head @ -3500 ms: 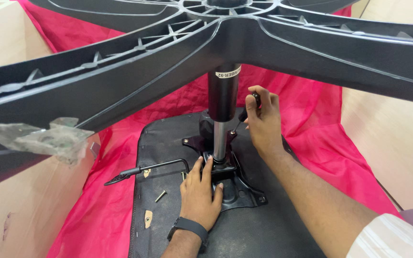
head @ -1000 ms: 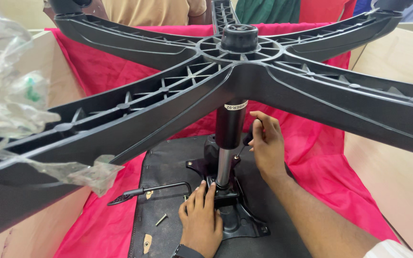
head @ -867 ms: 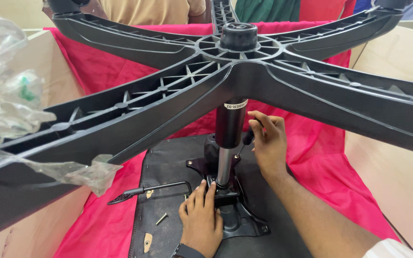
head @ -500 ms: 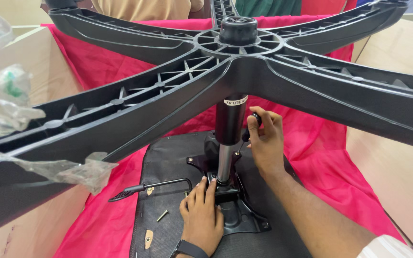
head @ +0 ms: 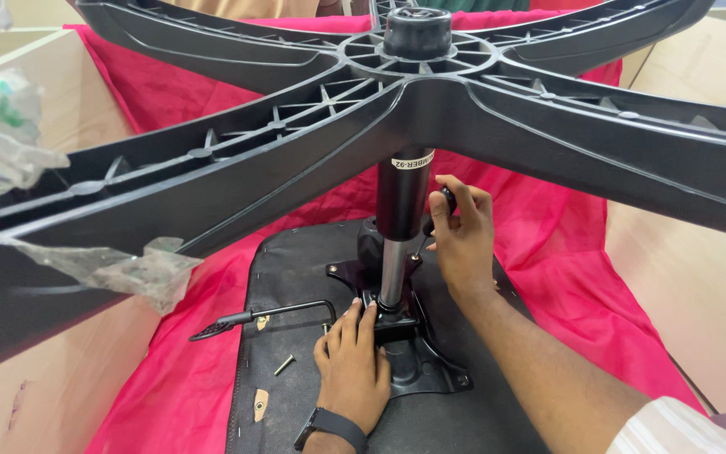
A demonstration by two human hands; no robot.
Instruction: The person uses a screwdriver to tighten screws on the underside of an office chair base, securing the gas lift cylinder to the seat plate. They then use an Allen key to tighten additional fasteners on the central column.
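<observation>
A black five-arm chair base (head: 237, 168) stands upside down on a gas cylinder (head: 398, 227) rising from a black metal mechanism plate (head: 418, 370). The plate sits on the underside of a black seat (head: 296, 261). My left hand (head: 353, 370), with a dark watch at the wrist, presses flat on the plate at the cylinder's foot. My right hand (head: 462, 235) is closed around a dark-handled screwdriver (head: 445, 202) just right of the cylinder, its tip angled down toward the plate.
A black lever (head: 262, 316) sticks out left from the mechanism. A loose screw (head: 284, 364) lies on the seat. Red cloth (head: 548, 252) lies under the seat inside cardboard walls (head: 699, 286). Crumpled clear plastic (head: 10, 126) hangs on the base's left arms.
The view has tilted so the base's hub sits higher in frame. My right hand has shifted slightly with the screwdriver beside the cylinder. My left hand stays on the plate.
</observation>
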